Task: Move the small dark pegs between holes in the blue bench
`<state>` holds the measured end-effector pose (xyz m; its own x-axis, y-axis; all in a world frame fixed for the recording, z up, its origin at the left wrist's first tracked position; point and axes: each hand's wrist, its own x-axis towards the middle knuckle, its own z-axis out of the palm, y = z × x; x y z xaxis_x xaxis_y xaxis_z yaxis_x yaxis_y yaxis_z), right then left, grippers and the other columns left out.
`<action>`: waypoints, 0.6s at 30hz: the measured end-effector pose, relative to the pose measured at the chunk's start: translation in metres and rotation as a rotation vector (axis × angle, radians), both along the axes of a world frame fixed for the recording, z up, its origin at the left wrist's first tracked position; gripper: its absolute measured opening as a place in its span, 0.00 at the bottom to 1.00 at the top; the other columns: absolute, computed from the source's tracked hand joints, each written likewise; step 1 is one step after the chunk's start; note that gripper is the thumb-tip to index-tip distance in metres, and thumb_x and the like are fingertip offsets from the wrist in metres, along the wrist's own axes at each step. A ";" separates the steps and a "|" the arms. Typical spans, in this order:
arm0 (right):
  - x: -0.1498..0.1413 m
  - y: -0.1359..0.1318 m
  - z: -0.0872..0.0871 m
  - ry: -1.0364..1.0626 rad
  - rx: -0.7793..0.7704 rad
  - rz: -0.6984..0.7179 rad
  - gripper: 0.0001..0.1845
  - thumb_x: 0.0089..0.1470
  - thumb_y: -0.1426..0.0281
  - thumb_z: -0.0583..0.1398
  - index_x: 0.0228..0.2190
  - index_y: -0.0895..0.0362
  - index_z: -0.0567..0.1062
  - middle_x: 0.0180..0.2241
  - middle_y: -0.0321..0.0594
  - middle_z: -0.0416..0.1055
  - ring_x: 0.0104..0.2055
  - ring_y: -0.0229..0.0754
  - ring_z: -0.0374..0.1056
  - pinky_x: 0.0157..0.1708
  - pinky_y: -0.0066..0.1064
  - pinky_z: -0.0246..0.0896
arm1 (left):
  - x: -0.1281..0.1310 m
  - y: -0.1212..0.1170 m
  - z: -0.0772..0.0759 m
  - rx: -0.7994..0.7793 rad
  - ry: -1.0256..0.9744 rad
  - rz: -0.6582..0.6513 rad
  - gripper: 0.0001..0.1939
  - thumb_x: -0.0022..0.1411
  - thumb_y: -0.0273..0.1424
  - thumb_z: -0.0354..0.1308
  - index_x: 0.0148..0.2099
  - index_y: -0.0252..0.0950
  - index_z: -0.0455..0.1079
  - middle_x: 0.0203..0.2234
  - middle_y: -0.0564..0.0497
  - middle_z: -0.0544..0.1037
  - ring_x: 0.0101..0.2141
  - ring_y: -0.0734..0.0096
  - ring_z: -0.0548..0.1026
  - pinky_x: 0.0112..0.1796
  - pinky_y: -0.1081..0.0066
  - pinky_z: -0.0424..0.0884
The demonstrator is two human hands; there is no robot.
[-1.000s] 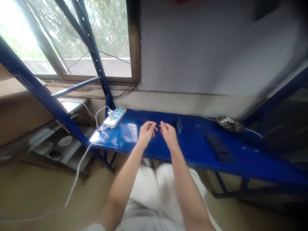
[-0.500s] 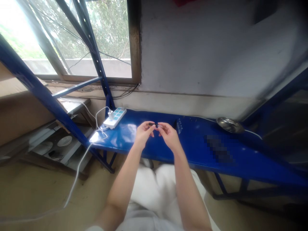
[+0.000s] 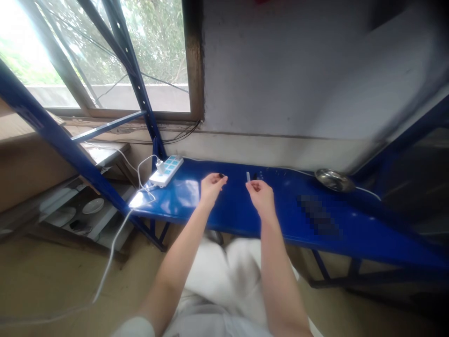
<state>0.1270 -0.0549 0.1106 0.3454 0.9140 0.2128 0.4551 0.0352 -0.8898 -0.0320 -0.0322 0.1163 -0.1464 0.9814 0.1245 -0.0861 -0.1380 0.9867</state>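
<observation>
My left hand (image 3: 212, 188) is closed in a pinch on a small black piece (image 3: 221, 175), which its fingers mostly cover. My right hand (image 3: 261, 195) pinches a small clear tube (image 3: 248, 176) that stands nearly upright from between thumb and fingers. A gap separates the two hands, both just above the blue table (image 3: 231, 215). Just behind my right hand is a dark item (image 3: 255, 176) with small clear pieces beside it, partly hidden by the hand.
A white power strip (image 3: 166, 171) with a plugged-in charger and cable lies at the table's left end. A shiny metal dish (image 3: 334, 180) sits at the back right. The blurred dark patch (image 3: 319, 215) is nearer me. A blue metal post (image 3: 136, 89) rises on the left.
My hands were together at the black piece and the clear tube. Now they are apart: my right hand has moved right with the tube, while my left keeps the black piece.
</observation>
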 end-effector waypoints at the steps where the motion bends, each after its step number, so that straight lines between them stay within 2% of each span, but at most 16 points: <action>1: 0.005 0.001 0.001 0.007 -0.016 -0.015 0.13 0.45 0.61 0.59 0.30 0.58 0.74 0.29 0.42 0.73 0.30 0.40 0.67 0.32 0.33 0.62 | 0.008 0.006 -0.002 0.014 0.067 -0.057 0.14 0.46 0.35 0.63 0.34 0.31 0.71 0.24 0.49 0.75 0.24 0.77 0.71 0.23 0.79 0.64; 4: 0.021 0.006 0.004 -0.011 -0.057 -0.080 0.11 0.44 0.64 0.59 0.29 0.59 0.73 0.29 0.42 0.74 0.30 0.41 0.69 0.33 0.32 0.61 | 0.036 0.025 -0.007 0.089 0.330 -0.235 0.12 0.47 0.33 0.63 0.35 0.31 0.73 0.25 0.48 0.75 0.24 0.76 0.71 0.26 0.76 0.66; 7: 0.037 0.010 0.000 -0.088 -0.114 -0.141 0.09 0.44 0.66 0.59 0.28 0.58 0.73 0.27 0.42 0.74 0.31 0.42 0.69 0.33 0.31 0.60 | 0.061 0.043 -0.018 0.054 0.584 -0.317 0.10 0.46 0.32 0.63 0.32 0.31 0.74 0.25 0.48 0.76 0.26 0.73 0.72 0.29 0.73 0.67; 13: 0.059 0.016 -0.030 -0.289 -0.316 -0.217 0.05 0.42 0.69 0.59 0.24 0.57 0.74 0.27 0.42 0.75 0.31 0.44 0.69 0.30 0.30 0.57 | 0.090 0.057 -0.051 -0.057 0.832 -0.340 0.15 0.47 0.35 0.64 0.38 0.32 0.74 0.33 0.46 0.78 0.33 0.68 0.74 0.35 0.71 0.68; 18: 0.065 0.025 -0.059 -0.329 -0.395 -0.209 0.08 0.45 0.67 0.58 0.29 0.55 0.75 0.32 0.43 0.75 0.34 0.43 0.69 0.31 0.29 0.58 | 0.102 0.061 -0.071 -0.078 0.906 -0.316 0.14 0.50 0.35 0.61 0.40 0.34 0.73 0.36 0.44 0.77 0.36 0.66 0.74 0.36 0.70 0.68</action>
<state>0.1920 -0.0298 0.0519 0.5013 0.8653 -0.0052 0.6724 -0.3934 -0.6270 0.0699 0.0287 0.0455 0.2461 0.9692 -0.0069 0.6914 -0.1706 0.7020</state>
